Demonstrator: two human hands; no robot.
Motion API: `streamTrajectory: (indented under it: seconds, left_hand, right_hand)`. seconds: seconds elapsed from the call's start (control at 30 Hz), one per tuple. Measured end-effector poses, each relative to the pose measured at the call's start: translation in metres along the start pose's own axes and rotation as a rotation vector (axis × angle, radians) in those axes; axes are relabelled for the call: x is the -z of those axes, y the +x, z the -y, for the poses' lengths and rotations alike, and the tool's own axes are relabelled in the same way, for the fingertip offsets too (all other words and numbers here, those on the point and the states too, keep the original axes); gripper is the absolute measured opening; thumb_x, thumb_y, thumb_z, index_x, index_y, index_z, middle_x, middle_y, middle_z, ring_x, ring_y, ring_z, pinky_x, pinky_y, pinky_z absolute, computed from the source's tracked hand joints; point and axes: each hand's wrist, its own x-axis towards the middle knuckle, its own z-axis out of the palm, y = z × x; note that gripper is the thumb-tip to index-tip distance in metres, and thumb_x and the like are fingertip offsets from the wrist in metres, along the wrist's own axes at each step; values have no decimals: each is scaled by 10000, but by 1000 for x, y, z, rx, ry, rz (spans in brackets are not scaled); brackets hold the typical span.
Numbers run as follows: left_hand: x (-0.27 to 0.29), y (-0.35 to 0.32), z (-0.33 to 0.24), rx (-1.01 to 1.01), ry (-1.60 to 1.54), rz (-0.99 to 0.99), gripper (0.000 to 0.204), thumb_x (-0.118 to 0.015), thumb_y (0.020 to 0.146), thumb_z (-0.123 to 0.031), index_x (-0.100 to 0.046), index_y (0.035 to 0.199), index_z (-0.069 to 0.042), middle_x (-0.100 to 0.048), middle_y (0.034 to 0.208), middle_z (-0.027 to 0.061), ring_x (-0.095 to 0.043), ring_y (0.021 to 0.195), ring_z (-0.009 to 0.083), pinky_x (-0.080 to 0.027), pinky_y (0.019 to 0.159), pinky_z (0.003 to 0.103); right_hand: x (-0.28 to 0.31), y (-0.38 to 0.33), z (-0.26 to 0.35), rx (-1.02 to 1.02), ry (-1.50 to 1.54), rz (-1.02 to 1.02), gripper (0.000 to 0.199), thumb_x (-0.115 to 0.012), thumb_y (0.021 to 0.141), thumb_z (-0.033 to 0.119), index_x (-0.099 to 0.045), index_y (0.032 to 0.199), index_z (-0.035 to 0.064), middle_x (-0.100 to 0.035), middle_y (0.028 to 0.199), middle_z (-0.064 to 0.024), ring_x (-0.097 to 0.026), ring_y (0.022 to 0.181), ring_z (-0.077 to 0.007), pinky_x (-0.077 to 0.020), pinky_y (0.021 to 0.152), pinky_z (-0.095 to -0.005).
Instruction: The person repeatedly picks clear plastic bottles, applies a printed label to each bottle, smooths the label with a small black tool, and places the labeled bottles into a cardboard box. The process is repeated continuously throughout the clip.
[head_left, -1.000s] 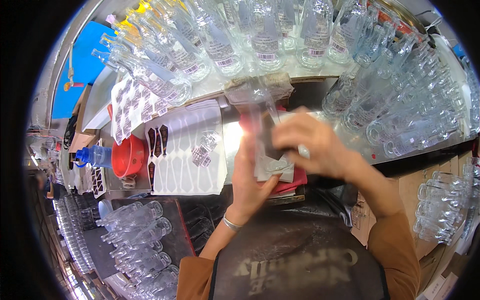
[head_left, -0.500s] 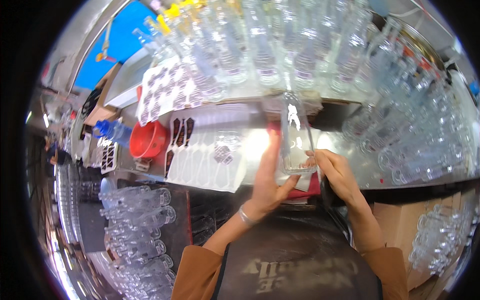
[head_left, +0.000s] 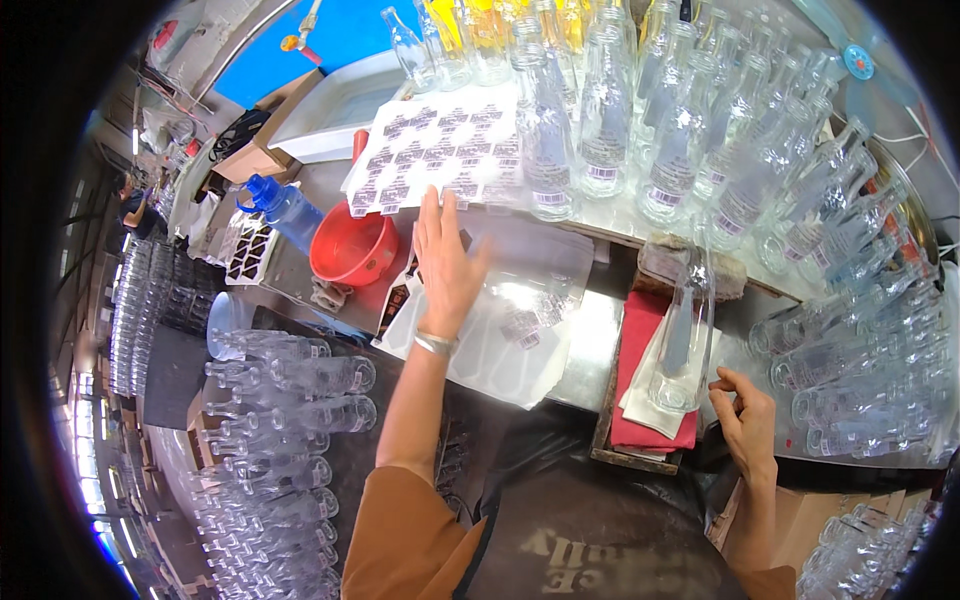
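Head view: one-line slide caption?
Left hand over a label sheet, right hand beside a clear bottle lying on folded cloths.

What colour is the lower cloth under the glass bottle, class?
The lower cloth is red, clearest in the head view.

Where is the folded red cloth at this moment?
In the head view, the folded red cloth lies right of centre, partly beneath a folded white cloth and a clear glass bottle, just left of the person's right hand.
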Motion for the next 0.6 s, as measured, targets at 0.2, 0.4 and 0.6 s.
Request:
streamTrajectory:
  seconds: [0.2,0.4,0.6]
  left_hand:
    - [-22,16,45,-133,79,-73,444,-702,820,-29,-631,1259,-45,-532,1437,157,-462,1355,350,-327,1117,487]
    - [2,-14,20,132,-339,-70,201,-629,961,-53,-694,1138,18,-693,1237,112,-668,1054,184,-509,890,288]
    - [7,-64,-80,454,-954,460,328,-564,1025,-135,-632,1291,44,-681,1254,123,-653,1097,171,-488,964,307]
  right_hand:
    - [-5,4,9,-34,-23,-10,302,-705,866,81,-674,1150,-19,-725,852,-111,-553,555,-141,-455,550,-286]
    - [-6,-5,-2,-26,71,-28,401,-736,846,86,-655,1228,-5,-693,842,-53,-442,550,-60,-389,520,-256]
    - [-10,-8,17,120,-98,115,792,-833,751,241,-463,1419,31,-669,1005,-157,-654,762,-346,-531,652,-404]
